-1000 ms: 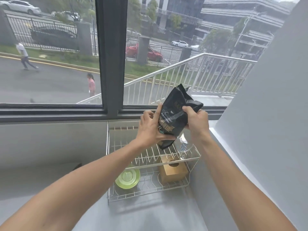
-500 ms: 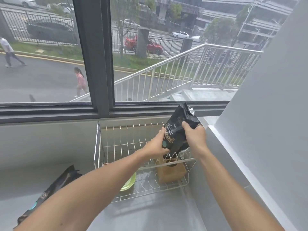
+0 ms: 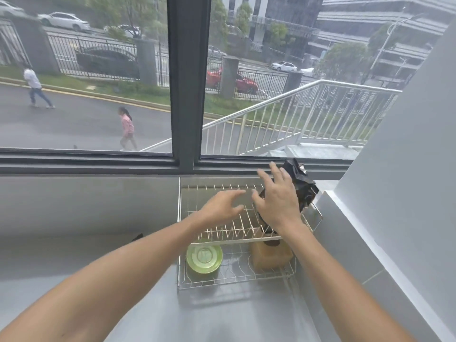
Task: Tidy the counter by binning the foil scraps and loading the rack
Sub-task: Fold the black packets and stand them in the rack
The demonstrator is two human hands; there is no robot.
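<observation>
A black foil bag (image 3: 299, 186) stands upright at the right end of the wire rack's (image 3: 212, 218) upper tier, against the corner by the wall. My right hand (image 3: 277, 201) hovers just in front of it with fingers spread, hiding the bag's lower part. My left hand (image 3: 222, 208) is over the upper tier's middle, fingers apart and holding nothing. On the lower tier a green plate (image 3: 204, 258) lies at the left and a tan wooden block (image 3: 270, 255) sits at the right.
The grey counter (image 3: 74, 267) runs left and forward of the rack. A dark tip of another bag (image 3: 138, 237) peeks out behind my left forearm. A grey wall (image 3: 394, 193) closes the right side; a window sill (image 3: 98, 164) lies behind.
Both hands held the black bag above the rack, lowered it onto the upper tier's right end, and have now let go with fingers spread.
</observation>
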